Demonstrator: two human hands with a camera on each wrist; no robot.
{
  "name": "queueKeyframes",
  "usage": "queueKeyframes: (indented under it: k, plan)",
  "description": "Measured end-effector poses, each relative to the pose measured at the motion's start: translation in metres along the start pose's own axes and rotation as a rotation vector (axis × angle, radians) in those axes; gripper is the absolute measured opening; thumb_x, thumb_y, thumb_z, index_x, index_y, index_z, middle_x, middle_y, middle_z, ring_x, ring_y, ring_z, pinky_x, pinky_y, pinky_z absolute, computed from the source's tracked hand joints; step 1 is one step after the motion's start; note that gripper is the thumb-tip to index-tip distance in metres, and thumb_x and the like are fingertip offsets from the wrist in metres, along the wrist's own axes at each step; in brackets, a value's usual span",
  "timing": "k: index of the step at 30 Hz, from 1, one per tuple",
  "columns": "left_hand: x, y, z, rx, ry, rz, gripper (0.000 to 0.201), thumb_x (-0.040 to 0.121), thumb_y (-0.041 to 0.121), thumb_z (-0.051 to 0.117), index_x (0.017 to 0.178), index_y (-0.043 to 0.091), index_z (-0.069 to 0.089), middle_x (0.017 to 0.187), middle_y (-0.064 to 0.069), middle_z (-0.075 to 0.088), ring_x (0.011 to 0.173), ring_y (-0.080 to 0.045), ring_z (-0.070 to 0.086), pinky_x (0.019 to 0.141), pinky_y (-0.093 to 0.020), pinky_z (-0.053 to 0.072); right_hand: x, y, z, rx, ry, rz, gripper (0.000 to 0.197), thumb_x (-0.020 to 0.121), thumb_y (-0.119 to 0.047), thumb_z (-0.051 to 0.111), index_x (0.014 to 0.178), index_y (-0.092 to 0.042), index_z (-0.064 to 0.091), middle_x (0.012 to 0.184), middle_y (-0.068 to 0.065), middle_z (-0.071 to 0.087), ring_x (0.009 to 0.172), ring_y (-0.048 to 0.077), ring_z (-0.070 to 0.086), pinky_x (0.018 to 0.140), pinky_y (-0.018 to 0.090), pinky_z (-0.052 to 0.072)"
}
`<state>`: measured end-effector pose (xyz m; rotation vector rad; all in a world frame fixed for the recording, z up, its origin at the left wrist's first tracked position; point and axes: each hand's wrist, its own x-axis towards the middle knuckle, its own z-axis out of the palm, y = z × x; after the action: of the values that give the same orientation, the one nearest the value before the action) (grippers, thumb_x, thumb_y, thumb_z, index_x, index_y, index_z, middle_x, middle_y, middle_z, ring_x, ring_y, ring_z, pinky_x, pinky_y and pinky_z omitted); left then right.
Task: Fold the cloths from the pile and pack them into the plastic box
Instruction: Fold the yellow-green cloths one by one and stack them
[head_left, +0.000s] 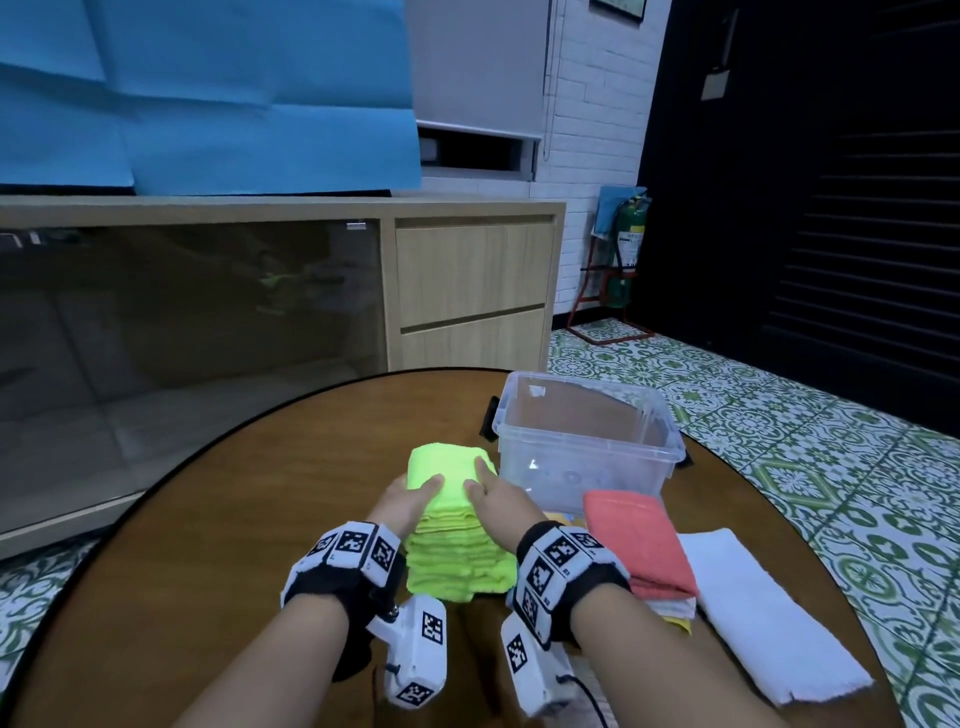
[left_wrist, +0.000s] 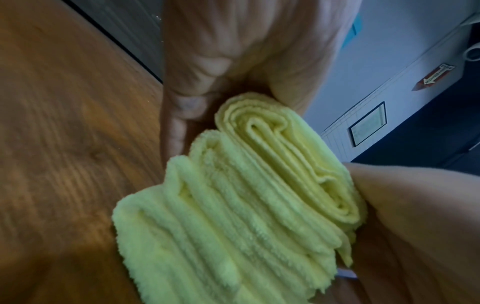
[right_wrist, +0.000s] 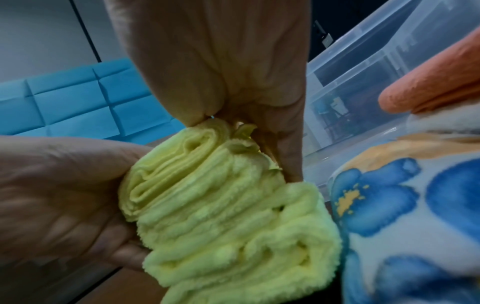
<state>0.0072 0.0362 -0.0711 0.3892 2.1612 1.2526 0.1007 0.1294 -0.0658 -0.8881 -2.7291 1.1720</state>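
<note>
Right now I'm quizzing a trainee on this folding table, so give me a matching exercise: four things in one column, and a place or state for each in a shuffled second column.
Things:
1. folded lime-green microfibre cloth
2. clear plastic box
3. folded coral-orange towel
4. folded white towel

Places or states:
A. lies nearest the round wooden table's right edge
B. held between the left hand and the right hand
C. stands with nothing inside
D. tops the stack between the green pile and the white towel

Pairs: 1-B, 2-C, 3-D, 4-A
</note>
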Motion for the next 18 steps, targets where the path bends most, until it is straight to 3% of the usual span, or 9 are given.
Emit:
queueKeyframes:
  k: [2, 4, 6, 8, 10, 13, 15, 18]
  plan:
    - [0.005, 0.0, 0.0, -0.016, 0.0, -0.016, 0.054, 0.097, 0.037, 0.046, 0.14, 0.008, 0.035, 0.128, -0.014, 0.05, 0.095, -0.022, 0.046, 0.077, -0.029, 0.037, 0.002, 0.001, 0.0, 0.014, -0.009, 0.001, 0.053, 0.102, -0.036, 0.024, 0.151, -0.026, 0.008, 0.146, 0.017, 0.038, 0.123, 0.03, 0.048, 0.095, 0.034, 0.042]
    - [0.001, 0.004, 0.0, -0.019, -0.012, -0.052, 0.064, 0.094, 0.043, 0.048, 0.143, 0.006, 0.029, 0.14, -0.014, 0.043, 0.105, -0.026, 0.049, 0.08, -0.032, 0.04, 0.006, 0.006, -0.002, 0.045, -0.001, 0.009, 0.054, 0.101, -0.039, 0.028, 0.151, -0.028, 0.01, 0.148, 0.015, 0.037, 0.125, 0.03, 0.047, 0.096, 0.033, 0.041]
    - [0.004, 0.005, -0.001, -0.009, -0.054, -0.127, 0.081, 0.09, 0.054, 0.048, 0.148, 0.006, 0.019, 0.15, -0.016, 0.029, 0.13, -0.033, 0.038, 0.096, -0.041, 0.038, 0.012, 0.013, -0.007, 0.116, 0.026, 0.029, 0.065, 0.098, -0.045, 0.039, 0.151, -0.027, 0.006, 0.151, 0.012, 0.031, 0.131, 0.029, 0.042, 0.101, 0.034, 0.039]
    - [0.0, 0.008, -0.002, -0.044, -0.148, -0.155, 0.084, 0.09, 0.059, 0.043, 0.15, 0.009, 0.013, 0.156, -0.016, 0.015, 0.142, -0.033, 0.019, 0.111, -0.046, 0.022, 0.022, 0.025, -0.007, 0.29, 0.021, 0.143, 0.093, 0.086, -0.055, 0.056, 0.152, -0.021, 0.0, 0.154, 0.011, 0.024, 0.137, 0.03, 0.033, 0.109, 0.038, 0.032]
    - [0.003, 0.007, -0.001, -0.075, -0.216, -0.127, 0.086, 0.087, 0.064, 0.042, 0.15, 0.013, 0.012, 0.157, -0.012, 0.008, 0.144, -0.029, 0.012, 0.114, -0.046, 0.012, 0.028, 0.034, -0.002, 0.466, -0.067, 0.281, 0.119, 0.06, -0.073, 0.068, 0.15, -0.018, 0.014, 0.152, 0.009, 0.031, 0.136, 0.03, 0.035, 0.11, 0.043, 0.031]
    - [0.003, 0.007, -0.002, -0.08, -0.261, -0.097, 0.09, 0.083, 0.07, 0.044, 0.15, 0.017, 0.015, 0.157, -0.01, 0.011, 0.143, -0.028, 0.016, 0.114, -0.047, 0.015, 0.057, 0.055, 0.016, 0.598, -0.124, 0.345, 0.128, 0.028, -0.087, 0.067, 0.134, -0.021, 0.046, 0.13, 0.006, 0.056, 0.119, 0.026, 0.053, 0.104, 0.045, 0.04]
    - [0.005, 0.003, -0.003, -0.106, -0.253, -0.108, 0.079, 0.089, 0.063, 0.039, 0.15, 0.02, 0.013, 0.157, -0.011, 0.011, 0.143, -0.03, 0.016, 0.113, -0.049, 0.016, 0.074, 0.064, 0.024, 0.628, -0.147, 0.364, 0.125, 0.024, -0.087, 0.069, 0.13, -0.023, 0.051, 0.128, 0.005, 0.057, 0.117, 0.027, 0.055, 0.103, 0.045, 0.042]
    - [0.006, -0.003, -0.007, -0.131, -0.274, -0.113, 0.083, 0.086, 0.067, 0.039, 0.15, 0.024, 0.011, 0.158, -0.011, 0.008, 0.144, -0.031, 0.015, 0.113, -0.051, 0.017, 0.087, 0.066, 0.032, 0.609, -0.137, 0.382, 0.128, 0.025, -0.087, 0.07, 0.134, -0.024, 0.047, 0.135, 0.005, 0.053, 0.123, 0.027, 0.051, 0.105, 0.047, 0.039]
